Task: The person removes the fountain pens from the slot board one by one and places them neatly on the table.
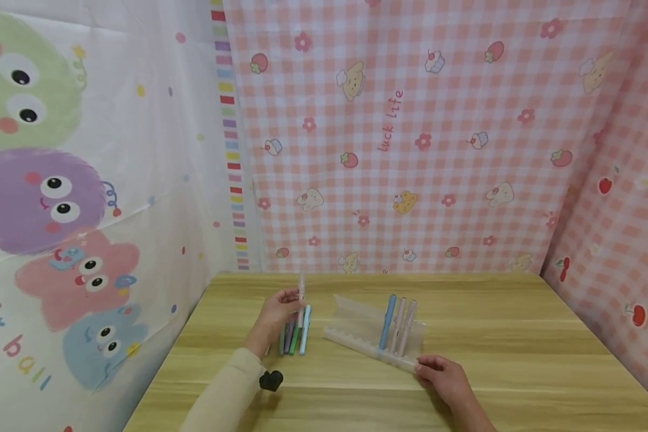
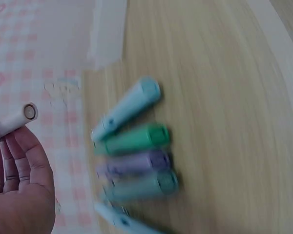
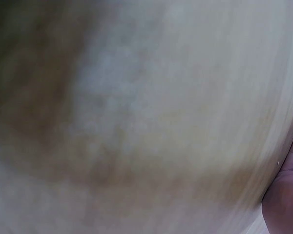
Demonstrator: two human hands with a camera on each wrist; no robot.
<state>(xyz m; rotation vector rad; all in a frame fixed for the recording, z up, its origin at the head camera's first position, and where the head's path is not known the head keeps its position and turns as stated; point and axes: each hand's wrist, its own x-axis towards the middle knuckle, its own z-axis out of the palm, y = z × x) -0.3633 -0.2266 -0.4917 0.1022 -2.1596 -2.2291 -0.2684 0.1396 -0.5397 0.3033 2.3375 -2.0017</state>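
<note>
My left hand (image 1: 276,313) pinches a pale pink marker (image 1: 302,287), held upright above a row of other markers. In the left wrist view the end of that marker (image 2: 29,112) faces the camera. Below it on the table lie a light blue marker (image 1: 305,331), a green marker (image 1: 294,339), a purple marker (image 2: 136,164) and a grey-green marker (image 2: 141,186). My right hand (image 1: 445,379) grips the near right corner of a clear plastic marker case (image 1: 351,350) with a notched edge. One blue marker (image 1: 388,321) and two pale pink markers (image 1: 407,329) lie in the case.
The wood-grain table (image 1: 497,324) reaches back to a pink checked curtain (image 1: 410,180). A white curtain with cartoon figures (image 1: 162,150) hangs on the left. A small black object (image 1: 271,380) sits by the left wrist. The right wrist view is mostly blurred.
</note>
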